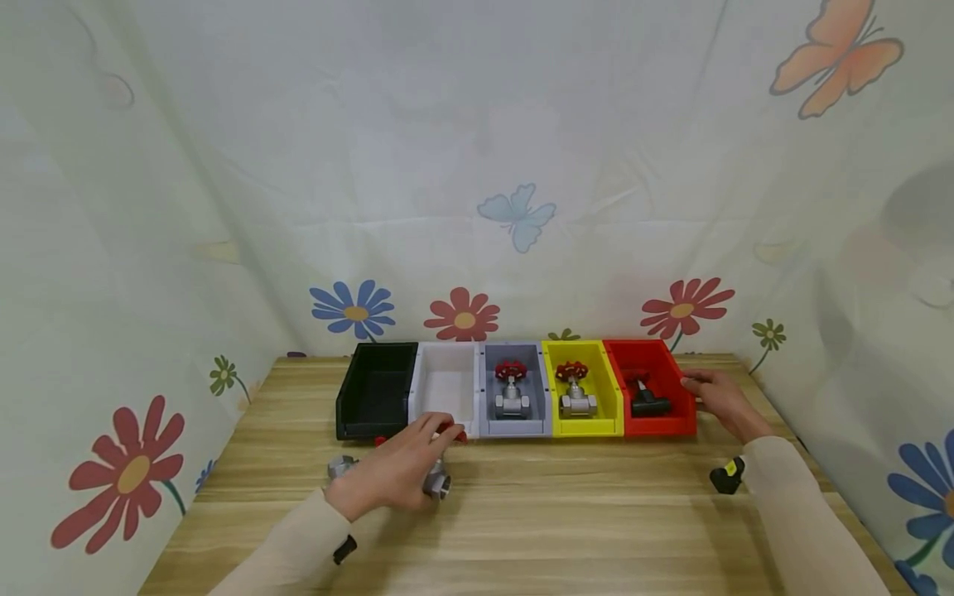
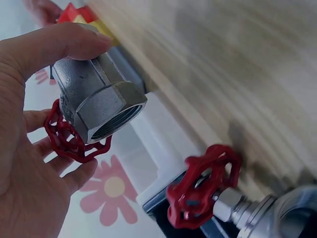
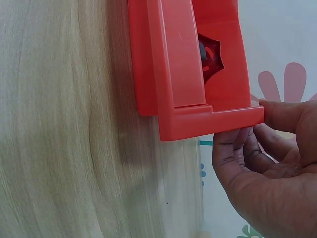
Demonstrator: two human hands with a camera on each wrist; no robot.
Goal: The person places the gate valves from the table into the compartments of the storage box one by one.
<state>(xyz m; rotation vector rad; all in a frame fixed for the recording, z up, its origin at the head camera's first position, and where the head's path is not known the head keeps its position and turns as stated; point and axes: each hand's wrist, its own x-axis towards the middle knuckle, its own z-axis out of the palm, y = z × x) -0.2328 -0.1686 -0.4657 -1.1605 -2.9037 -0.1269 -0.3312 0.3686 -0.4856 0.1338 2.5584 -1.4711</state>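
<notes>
In the head view my left hand [image 1: 395, 472] holds a metal gate valve [image 1: 438, 482] just in front of the white bin [image 1: 447, 356]. The left wrist view shows the thumb on its steel body [image 2: 94, 94] and the fingers around its red handwheel [image 2: 69, 136]. A second gate valve [image 1: 341, 466] lies on the table beside this hand, its red handwheel [image 2: 203, 188] close to the black bin. My right hand [image 1: 726, 403] pinches the side wall of the red bin [image 3: 213, 121], thumb on the rim and fingers beneath it.
The black bin [image 1: 346, 430] ends the row at left. One gate valve [image 1: 512, 404] sits in the grey bin, another [image 1: 577, 404] in the yellow bin. A black-bodied valve [image 1: 650, 404] lies in the red bin. A flowered curtain [image 1: 417, 207] hangs behind the wooden table [image 1: 566, 521].
</notes>
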